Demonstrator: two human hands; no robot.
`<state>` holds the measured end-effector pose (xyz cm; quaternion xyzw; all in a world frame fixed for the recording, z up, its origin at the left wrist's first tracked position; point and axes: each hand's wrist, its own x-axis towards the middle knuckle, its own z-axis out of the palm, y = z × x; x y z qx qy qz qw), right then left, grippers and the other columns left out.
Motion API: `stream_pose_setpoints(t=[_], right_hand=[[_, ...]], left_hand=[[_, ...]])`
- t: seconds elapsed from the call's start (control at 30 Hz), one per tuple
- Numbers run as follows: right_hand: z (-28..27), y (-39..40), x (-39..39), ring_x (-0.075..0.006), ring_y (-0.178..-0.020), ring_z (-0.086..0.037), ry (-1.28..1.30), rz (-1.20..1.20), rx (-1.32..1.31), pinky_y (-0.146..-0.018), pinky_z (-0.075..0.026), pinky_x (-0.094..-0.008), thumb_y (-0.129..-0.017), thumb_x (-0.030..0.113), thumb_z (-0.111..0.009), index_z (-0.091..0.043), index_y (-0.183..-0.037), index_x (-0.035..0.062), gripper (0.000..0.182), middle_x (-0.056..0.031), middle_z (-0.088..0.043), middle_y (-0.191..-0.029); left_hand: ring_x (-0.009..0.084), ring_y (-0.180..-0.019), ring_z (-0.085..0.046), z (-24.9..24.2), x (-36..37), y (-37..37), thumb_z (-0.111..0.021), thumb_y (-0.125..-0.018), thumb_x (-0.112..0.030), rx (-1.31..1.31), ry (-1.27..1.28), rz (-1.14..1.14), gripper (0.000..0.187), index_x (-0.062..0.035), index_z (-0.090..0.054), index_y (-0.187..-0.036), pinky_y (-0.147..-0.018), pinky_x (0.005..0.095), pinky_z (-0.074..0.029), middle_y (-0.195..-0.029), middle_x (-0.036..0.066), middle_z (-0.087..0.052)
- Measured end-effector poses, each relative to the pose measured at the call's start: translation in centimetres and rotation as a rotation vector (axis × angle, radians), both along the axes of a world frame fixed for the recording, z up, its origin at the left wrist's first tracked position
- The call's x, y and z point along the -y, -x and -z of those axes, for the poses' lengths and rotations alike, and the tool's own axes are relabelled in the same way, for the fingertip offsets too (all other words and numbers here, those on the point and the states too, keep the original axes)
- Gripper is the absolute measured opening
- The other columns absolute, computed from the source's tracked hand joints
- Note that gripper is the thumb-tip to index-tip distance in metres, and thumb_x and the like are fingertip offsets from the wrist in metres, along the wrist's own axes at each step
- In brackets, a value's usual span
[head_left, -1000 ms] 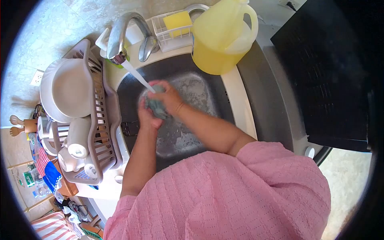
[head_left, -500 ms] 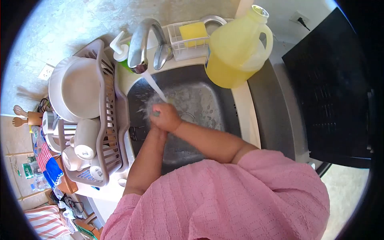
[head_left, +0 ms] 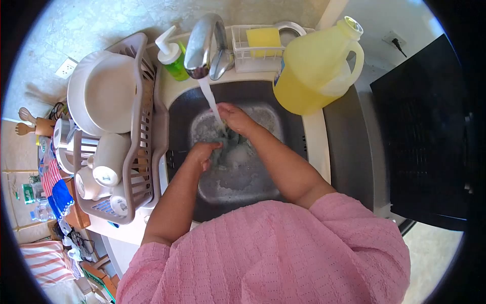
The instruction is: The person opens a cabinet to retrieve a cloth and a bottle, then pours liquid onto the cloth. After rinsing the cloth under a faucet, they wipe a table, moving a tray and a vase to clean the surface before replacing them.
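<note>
Both my hands are down in the dark sink (head_left: 283, 104), under water running from the chrome faucet (head_left: 202, 43). My right hand (head_left: 234, 118) grips the upper end of a grey-green cloth (head_left: 232, 139) right where the stream lands. The lower end of that wet cloth is in my left hand (head_left: 204, 152), nearer to me. The cloth hangs stretched between the two hands above the soapy sink bottom.
A big yellow jug (head_left: 314, 66) stands on the sink's right rim. A white caddy with a yellow sponge (head_left: 263, 36) sits behind the faucet, next to a green soap pump (head_left: 172, 55). Left, a dish rack (head_left: 139, 126) holds plates and mugs. A black stove (head_left: 425, 131) lies right.
My hands were pressed together around the bunched cloth; now they have moved apart, right hand up under the stream and left hand lower, with the cloth drawn out between them.
</note>
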<state>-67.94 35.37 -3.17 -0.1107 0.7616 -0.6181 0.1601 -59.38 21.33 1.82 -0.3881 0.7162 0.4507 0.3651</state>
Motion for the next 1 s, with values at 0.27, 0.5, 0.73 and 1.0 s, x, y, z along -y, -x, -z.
stream_pose_setpoints(t=[0.27, 0.5, 0.73, 1.0], right_hand=[[-0.9, -1.8, -3.1, -0.0158, -0.097, -0.057, -0.196, -0.282, 0.257, -0.088, -0.044, -0.0299, -0.090, 0.031, -0.061, -0.063, -0.111, 0.0042, 0.034, -0.0086, -0.063, -0.104], [-2.0, -5.8, 1.3, -0.0148, -0.081, -0.059, 0.423, 0.202, 0.245, -0.076, -0.046, -0.0324, -0.083, 0.026, -0.070, -0.064, -0.101, 0.0074, 0.027, 0.0000, -0.063, -0.083], [-2.5, -7.2, 3.9, -0.0284, -0.074, -0.063, -0.142, 0.107, -0.454, -0.068, -0.049, -0.0394, -0.069, 0.018, -0.072, -0.061, -0.071, 0.0017, 0.020, -0.0174, -0.063, -0.075], [-0.6, -6.7, 4.2, -0.0406, -0.079, -0.062, -0.029, 0.226, -0.184, -0.070, -0.049, -0.0438, -0.071, 0.021, -0.066, -0.065, -0.080, 0.0019, 0.021, -0.0233, -0.063, -0.081]], left_hand=[[0.0194, -0.081, -0.063, -3.5, 0.5, 0.3, -0.066, -0.086, -0.021, -0.817, -0.244, -0.132, 0.022, -0.0053, -0.066, -0.101, -0.073, 0.0288, -0.047, -0.094, 0.009, -0.067], [0.0200, -0.105, -0.053, 3.4, -0.1, 0.5, -0.051, -0.089, -0.054, -0.308, -0.914, -0.927, 0.046, -0.0156, -0.054, -0.115, -0.084, 0.0369, -0.045, -0.117, 0.003, -0.055], [0.0177, -0.093, -0.055, 6.0, -2.2, 0.5, -0.045, -0.092, -0.052, -0.312, -0.780, -0.694, 0.040, -0.0163, -0.053, -0.108, -0.075, 0.0373, -0.048, -0.099, 0.002, -0.055], [0.0209, -0.092, -0.056, 8.8, -1.5, 0.6, -0.042, -0.094, -0.049, -0.193, -1.219, -1.194, 0.041, -0.0139, -0.053, -0.113, -0.060, 0.0420, -0.047, -0.106, 0.007, -0.057]])
